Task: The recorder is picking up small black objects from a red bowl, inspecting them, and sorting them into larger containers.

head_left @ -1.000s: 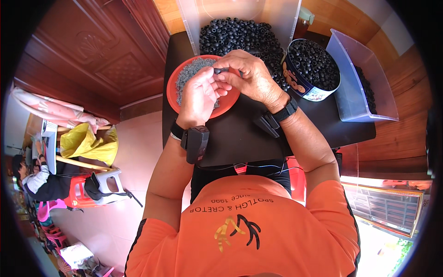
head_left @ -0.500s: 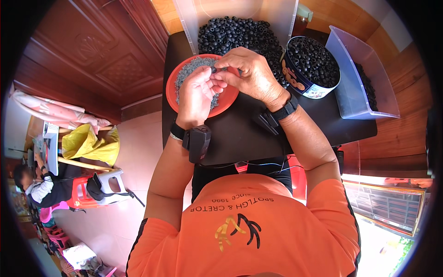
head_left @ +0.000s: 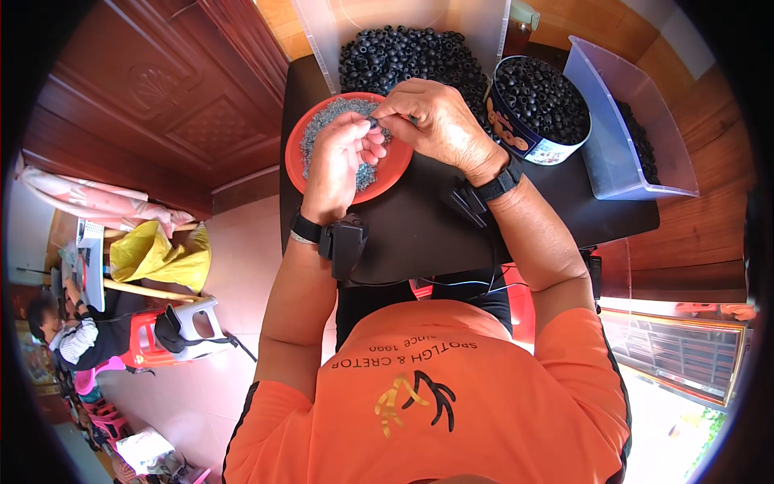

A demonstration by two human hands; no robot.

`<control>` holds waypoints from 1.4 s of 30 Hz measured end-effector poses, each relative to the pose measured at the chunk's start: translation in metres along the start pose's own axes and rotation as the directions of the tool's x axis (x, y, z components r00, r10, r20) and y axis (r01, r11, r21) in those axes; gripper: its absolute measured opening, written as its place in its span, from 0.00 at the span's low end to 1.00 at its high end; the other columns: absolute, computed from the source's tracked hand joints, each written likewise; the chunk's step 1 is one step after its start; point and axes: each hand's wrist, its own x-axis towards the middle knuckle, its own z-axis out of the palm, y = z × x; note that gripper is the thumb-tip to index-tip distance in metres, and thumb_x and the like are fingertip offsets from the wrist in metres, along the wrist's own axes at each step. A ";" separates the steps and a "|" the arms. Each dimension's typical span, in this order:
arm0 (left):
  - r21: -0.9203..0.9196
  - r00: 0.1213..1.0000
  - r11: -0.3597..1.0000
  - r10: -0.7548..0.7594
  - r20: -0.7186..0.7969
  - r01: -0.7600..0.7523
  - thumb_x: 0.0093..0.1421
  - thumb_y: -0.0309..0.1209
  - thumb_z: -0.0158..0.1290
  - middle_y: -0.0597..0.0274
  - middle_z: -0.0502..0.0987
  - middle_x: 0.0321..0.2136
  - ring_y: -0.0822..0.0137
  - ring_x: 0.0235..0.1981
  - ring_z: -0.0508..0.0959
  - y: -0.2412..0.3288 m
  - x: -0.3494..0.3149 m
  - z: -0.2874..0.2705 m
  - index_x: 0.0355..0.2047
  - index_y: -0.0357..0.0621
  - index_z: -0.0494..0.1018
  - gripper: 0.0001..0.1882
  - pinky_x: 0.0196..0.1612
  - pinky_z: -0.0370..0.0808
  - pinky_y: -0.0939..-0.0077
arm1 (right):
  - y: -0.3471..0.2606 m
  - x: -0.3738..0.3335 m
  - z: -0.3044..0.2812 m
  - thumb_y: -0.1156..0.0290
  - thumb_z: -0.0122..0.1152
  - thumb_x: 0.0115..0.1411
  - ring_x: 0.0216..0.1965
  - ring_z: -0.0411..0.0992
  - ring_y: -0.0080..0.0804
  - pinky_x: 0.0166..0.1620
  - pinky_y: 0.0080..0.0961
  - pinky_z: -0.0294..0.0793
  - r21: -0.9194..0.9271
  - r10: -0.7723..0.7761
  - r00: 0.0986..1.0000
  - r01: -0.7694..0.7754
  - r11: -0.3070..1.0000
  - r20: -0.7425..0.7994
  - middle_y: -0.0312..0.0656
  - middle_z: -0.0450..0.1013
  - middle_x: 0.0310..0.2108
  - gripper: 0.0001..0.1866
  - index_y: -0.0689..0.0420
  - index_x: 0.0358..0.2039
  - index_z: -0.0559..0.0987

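Observation:
Over an orange-red bowl [head_left: 387, 179] of small grey pieces [head_left: 321, 137], my two hands meet at the fingertips. My left hand [head_left: 337, 161] is turned palm up and pinches a small black ring-shaped piece [head_left: 372, 123] between thumb and forefinger. From the right, my right hand [head_left: 439, 125] reaches to the same piece with its thumb and forefinger closed; whatever is between them is too small to make out. Behind the hands, many black ring-shaped pieces [head_left: 403, 56] lie heaped in a clear plastic bin [head_left: 318, 40].
A round tin [head_left: 548, 153] full of black pieces stands right of my right hand. Farther right, a bluish clear bin [head_left: 609, 161] lies tilted with more inside. All rest on a dark table [head_left: 419, 242]. A person [head_left: 72, 331] sits far left, near a yellow bag [head_left: 161, 254].
My hands stay together at the black piece, with only small shifts of the fingers. The whole view has shifted slightly.

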 end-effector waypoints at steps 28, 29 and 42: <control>0.267 0.999 0.964 -0.024 0.044 0.011 0.59 0.34 0.48 0.63 0.75 0.27 0.73 0.26 0.73 0.000 0.001 0.002 0.35 0.38 0.72 0.11 0.32 0.68 0.81 | 0.011 -0.001 -0.006 0.75 0.62 0.50 0.29 0.74 0.24 0.35 0.22 0.73 0.262 0.288 0.892 -0.388 0.884 0.348 0.39 0.76 0.25 0.06 0.62 0.30 0.78; 0.265 0.999 0.964 -0.015 0.030 0.007 0.58 0.34 0.48 0.63 0.75 0.26 0.74 0.25 0.73 0.000 0.001 0.003 0.33 0.39 0.73 0.10 0.31 0.68 0.82 | 0.011 0.000 -0.008 0.75 0.62 0.50 0.29 0.74 0.24 0.35 0.22 0.73 0.262 0.287 0.892 -0.388 0.884 0.350 0.39 0.76 0.25 0.06 0.62 0.30 0.78; 0.123 0.999 0.992 0.024 -0.033 -0.020 0.59 0.34 0.48 0.63 0.75 0.26 0.72 0.24 0.74 -0.003 0.002 0.000 0.32 0.38 0.72 0.10 0.30 0.69 0.80 | 0.015 -0.002 -0.007 0.71 0.65 0.53 0.32 0.75 0.25 0.39 0.22 0.74 0.287 0.265 0.921 -0.346 0.894 0.285 0.38 0.77 0.28 0.09 0.60 0.34 0.80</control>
